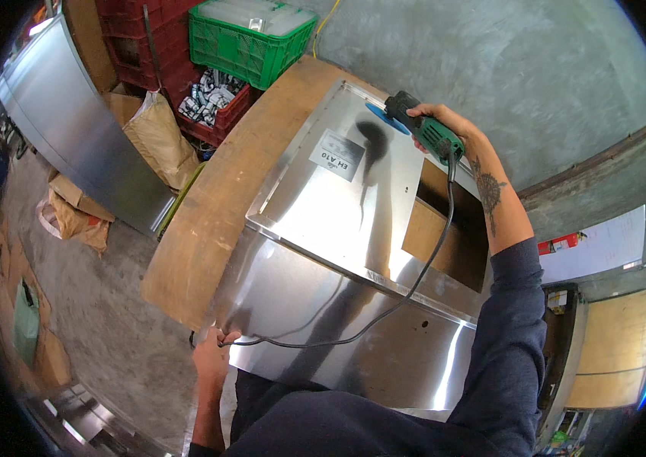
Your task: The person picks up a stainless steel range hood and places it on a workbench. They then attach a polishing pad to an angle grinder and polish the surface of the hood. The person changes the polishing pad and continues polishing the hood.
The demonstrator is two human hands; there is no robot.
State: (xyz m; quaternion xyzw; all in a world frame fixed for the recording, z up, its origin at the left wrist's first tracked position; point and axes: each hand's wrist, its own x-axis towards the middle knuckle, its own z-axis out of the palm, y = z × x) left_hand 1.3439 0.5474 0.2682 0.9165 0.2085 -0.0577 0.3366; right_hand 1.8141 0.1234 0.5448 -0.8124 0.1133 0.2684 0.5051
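My right hand (448,129) is wrapped round the green and black body of an angle grinder (436,139) with a blue disc (387,118). The tool is over the far right part of a shiny sheet-metal cabinet (323,209); whether the disc touches the metal I cannot tell. From the grinder's rear a black power cord (412,286) loops across the cabinet toward me. Near the cabinet's front left corner, my left hand (216,344) is closed on that cord. A printed label (338,154) sits on the metal, and a rectangular opening (426,231) is cut at its right.
Under the cabinet is a wooden tabletop (185,259). Beyond it stand a green crate (250,46) and red crates (235,114) holding small parts. A large metal sheet (83,122) leans at left by a paper bag (161,145). A grey wall (506,68) rises behind.
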